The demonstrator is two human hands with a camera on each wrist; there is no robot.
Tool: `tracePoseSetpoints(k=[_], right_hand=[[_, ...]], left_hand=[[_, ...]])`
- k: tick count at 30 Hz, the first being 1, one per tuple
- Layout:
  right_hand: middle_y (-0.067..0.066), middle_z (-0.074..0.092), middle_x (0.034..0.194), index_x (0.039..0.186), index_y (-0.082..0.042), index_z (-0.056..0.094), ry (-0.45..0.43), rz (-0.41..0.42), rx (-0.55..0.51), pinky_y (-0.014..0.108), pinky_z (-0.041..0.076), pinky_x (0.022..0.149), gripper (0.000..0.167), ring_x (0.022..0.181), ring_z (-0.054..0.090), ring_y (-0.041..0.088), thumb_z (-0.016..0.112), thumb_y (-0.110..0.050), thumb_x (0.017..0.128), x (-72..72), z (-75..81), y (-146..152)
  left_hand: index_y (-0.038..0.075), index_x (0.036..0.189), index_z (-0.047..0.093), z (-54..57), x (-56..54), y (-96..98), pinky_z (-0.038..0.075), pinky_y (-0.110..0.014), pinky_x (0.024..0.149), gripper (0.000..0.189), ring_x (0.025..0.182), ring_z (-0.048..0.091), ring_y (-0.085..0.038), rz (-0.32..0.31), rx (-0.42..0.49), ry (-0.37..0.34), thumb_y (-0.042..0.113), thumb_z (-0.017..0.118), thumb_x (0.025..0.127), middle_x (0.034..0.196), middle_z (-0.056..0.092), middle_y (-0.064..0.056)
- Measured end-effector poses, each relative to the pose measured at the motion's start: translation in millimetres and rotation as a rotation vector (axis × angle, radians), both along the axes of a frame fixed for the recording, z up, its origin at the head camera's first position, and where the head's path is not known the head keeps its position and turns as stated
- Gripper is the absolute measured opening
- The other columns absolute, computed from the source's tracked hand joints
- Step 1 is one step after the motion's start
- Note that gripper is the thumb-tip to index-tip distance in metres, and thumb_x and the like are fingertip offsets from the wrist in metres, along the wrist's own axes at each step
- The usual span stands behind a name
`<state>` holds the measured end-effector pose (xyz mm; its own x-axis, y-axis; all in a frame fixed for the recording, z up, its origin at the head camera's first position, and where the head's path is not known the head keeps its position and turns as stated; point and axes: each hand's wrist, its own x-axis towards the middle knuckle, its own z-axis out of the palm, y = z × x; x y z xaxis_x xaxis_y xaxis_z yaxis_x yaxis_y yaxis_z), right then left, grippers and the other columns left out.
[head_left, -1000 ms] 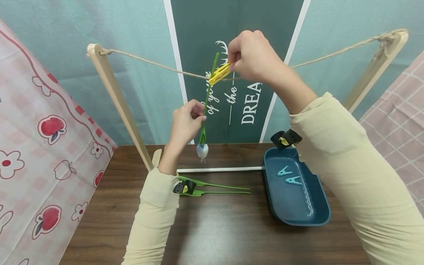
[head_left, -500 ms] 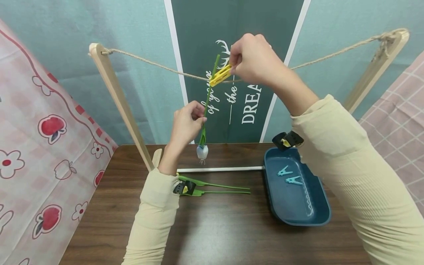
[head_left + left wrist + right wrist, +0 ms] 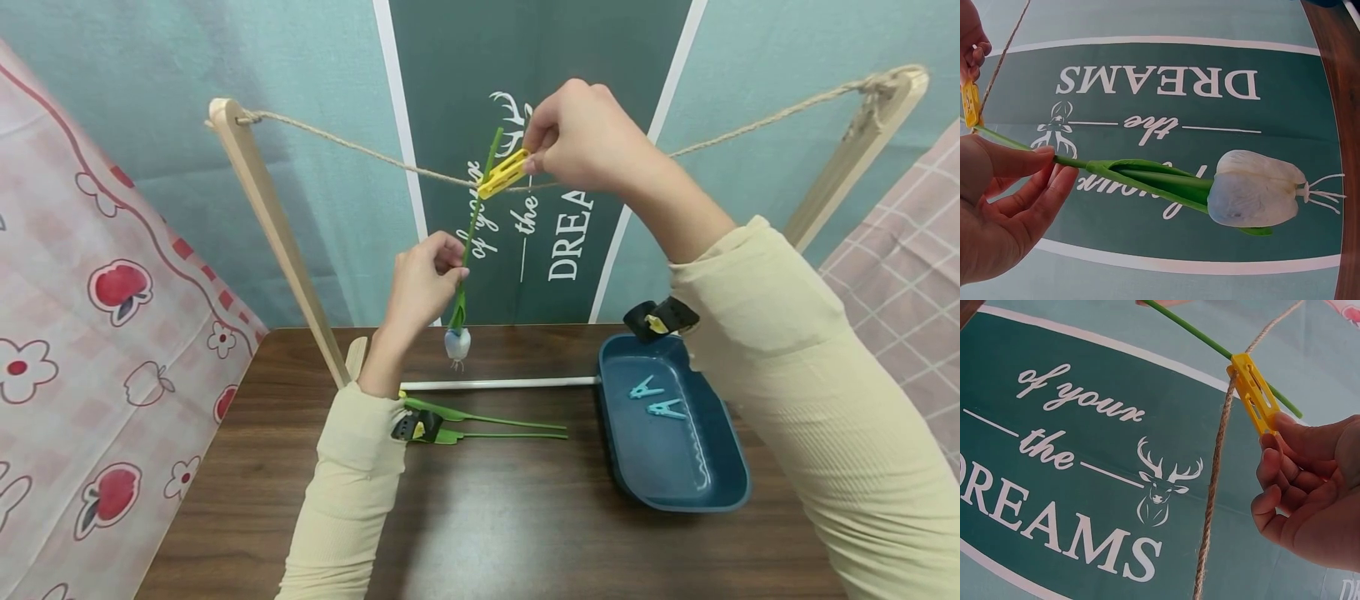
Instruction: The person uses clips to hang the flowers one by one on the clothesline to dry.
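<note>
An artificial tulip [image 3: 1254,187] with a pale blue-white bloom hangs head down, its green stem crossing the twine [image 3: 1215,469]. My left hand [image 3: 422,279] pinches that stem between thumb and fingertips, below the twine. Higher up and to the right, my right hand [image 3: 588,137] pinches the tail end of a yellow clothespin [image 3: 1254,394]. The clothespin's jaws lie over the stem and the twine where the two cross. In the left wrist view, the bloom points right and thin white strands stick out of its tip.
Two wooden posts [image 3: 273,233] carry the twine, joined low by a white rod [image 3: 510,384]. Green flower stems [image 3: 510,435] lie on the brown table [image 3: 480,533], partly behind my left wrist. A blue basin [image 3: 660,475] at right contains two light-blue clothespins [image 3: 664,408].
My right hand and the yellow clothespin have shifted slightly down and right, the twine and stem top with them. My left hand keeps its pinch on the stem, nearly still.
</note>
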<state>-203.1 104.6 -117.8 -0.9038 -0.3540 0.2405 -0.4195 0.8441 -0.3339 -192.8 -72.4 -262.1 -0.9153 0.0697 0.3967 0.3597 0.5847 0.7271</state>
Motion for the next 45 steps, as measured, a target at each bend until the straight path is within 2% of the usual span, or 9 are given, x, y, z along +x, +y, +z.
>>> tracePoseSetpoints(k=[7,15,25,34,40,45], right_hand=[[0.015,0.061,0.093,0.1,0.002,0.066,-0.009,-0.001,-0.006,0.032,0.04,0.069,0.018,0.083,0.046,0.023,0.06,-0.008,0.087,0.2,-0.1,2.6],[0.015,0.062,0.091,0.103,0.001,0.065,-0.019,-0.004,-0.037,0.03,0.041,0.064,0.019,0.075,0.048,0.021,0.058,-0.009,0.088,1.9,1.3,6.0],[0.012,0.063,0.078,0.097,-0.001,0.066,-0.078,0.014,-0.082,0.028,0.041,0.062,0.016,0.066,0.054,0.021,0.062,-0.013,0.087,4.0,-1.8,15.0],[0.01,0.063,0.081,0.098,-0.002,0.065,-0.155,0.045,-0.117,0.035,0.04,0.068,0.018,0.071,0.058,0.022,0.061,-0.017,0.088,7.8,-10.9,29.9],[0.009,0.063,0.075,0.096,-0.002,0.065,-0.181,0.067,-0.111,0.035,0.038,0.067,0.018,0.069,0.058,0.022,0.062,-0.017,0.087,8.8,-20.8,37.9],[0.009,0.064,0.077,0.096,-0.001,0.065,-0.209,0.08,-0.095,0.034,0.039,0.066,0.017,0.069,0.059,0.021,0.062,-0.015,0.087,9.0,-30.7,44.5]], left_hand=[[0.001,0.094,0.06,0.2,0.2,0.5,0.049,-0.031,0.069,0.014,0.077,0.06,-0.02,-0.003,0.002,-0.013,-0.002,0.065,0.081,0.084,0.063,-0.01],[0.001,0.093,0.059,-1.7,-1.3,0.3,0.049,-0.03,0.069,0.013,0.077,0.06,-0.02,-0.005,0.005,-0.026,-0.003,0.064,0.081,0.084,0.062,-0.01],[0.001,0.095,0.059,-7.5,-3.2,-0.3,0.049,-0.029,0.07,0.015,0.077,0.059,-0.02,-0.008,0.011,-0.05,-0.004,0.063,0.081,0.084,0.061,-0.01],[0.0,0.094,0.059,-13.0,-3.4,-3.6,0.05,-0.031,0.067,0.014,0.077,0.059,-0.021,-0.01,0.018,-0.059,-0.004,0.062,0.082,0.084,0.061,-0.01],[0.0,0.094,0.059,-15.4,-3.4,-4.9,0.05,-0.032,0.068,0.013,0.078,0.06,-0.022,-0.008,0.007,-0.059,-0.004,0.062,0.082,0.084,0.062,-0.011],[0.0,0.095,0.059,-18.0,-4.2,-6.5,0.05,-0.032,0.068,0.013,0.078,0.06,-0.022,-0.005,0.007,-0.069,-0.004,0.062,0.082,0.083,0.061,-0.011]])
